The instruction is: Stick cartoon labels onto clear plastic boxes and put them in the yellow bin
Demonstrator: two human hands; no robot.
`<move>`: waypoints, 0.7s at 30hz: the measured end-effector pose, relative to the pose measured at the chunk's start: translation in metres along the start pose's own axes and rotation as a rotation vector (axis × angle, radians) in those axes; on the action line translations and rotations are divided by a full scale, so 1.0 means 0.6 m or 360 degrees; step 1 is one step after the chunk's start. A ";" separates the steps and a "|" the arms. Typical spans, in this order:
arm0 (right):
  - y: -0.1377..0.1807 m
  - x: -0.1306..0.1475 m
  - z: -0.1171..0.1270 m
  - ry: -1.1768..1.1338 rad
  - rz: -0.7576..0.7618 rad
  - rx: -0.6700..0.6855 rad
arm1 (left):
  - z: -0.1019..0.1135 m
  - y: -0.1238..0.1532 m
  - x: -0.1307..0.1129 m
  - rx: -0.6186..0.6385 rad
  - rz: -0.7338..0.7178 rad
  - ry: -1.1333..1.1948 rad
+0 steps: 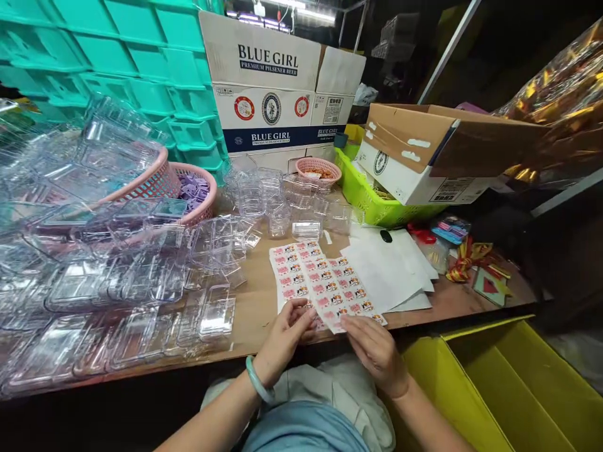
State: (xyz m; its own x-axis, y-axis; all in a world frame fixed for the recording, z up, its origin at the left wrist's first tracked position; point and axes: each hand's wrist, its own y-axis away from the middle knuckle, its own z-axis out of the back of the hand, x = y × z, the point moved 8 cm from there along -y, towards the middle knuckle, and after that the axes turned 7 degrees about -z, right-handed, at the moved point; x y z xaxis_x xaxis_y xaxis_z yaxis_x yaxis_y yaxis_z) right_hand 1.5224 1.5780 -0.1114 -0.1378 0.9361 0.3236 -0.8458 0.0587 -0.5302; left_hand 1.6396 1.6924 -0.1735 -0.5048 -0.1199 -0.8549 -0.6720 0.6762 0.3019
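Printed sticker sheets (325, 282) with rows of small cartoon animals and pink marks lie at the table's front edge, partly overlapping. My right hand (377, 351) pinches the lower edge of the middle sheet between thumb and fingers. Over the lower left part of the sheets is my left hand (287, 333), its fingers curled and the thumb close to the forefinger. Whatever may be between those fingertips is hidden. A pale green bangle (258, 380) circles my left wrist.
Clear plastic boxes (117, 276) crowd the left side, by pink baskets (207, 194). White papers (391, 270) lie right of the sheets. Behind stand a beer carton (268, 81), a green basket (372, 204) and an open carton (414, 150). A yellow bin (471, 376) sits below right.
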 end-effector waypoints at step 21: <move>-0.047 -0.048 -0.024 0.0081 -0.0407 -0.0266 | 0.042 -0.039 -0.012 -0.0193 -0.0171 -0.0021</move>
State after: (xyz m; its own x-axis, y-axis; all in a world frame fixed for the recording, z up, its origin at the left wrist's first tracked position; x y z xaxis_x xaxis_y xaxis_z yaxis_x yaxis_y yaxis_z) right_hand 1.5578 1.5546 -0.1173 0.0985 0.8995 0.4256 -0.7527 0.3471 -0.5594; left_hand 1.6726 1.6960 -0.1849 -0.4199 -0.1764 -0.8903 -0.7824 0.5675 0.2566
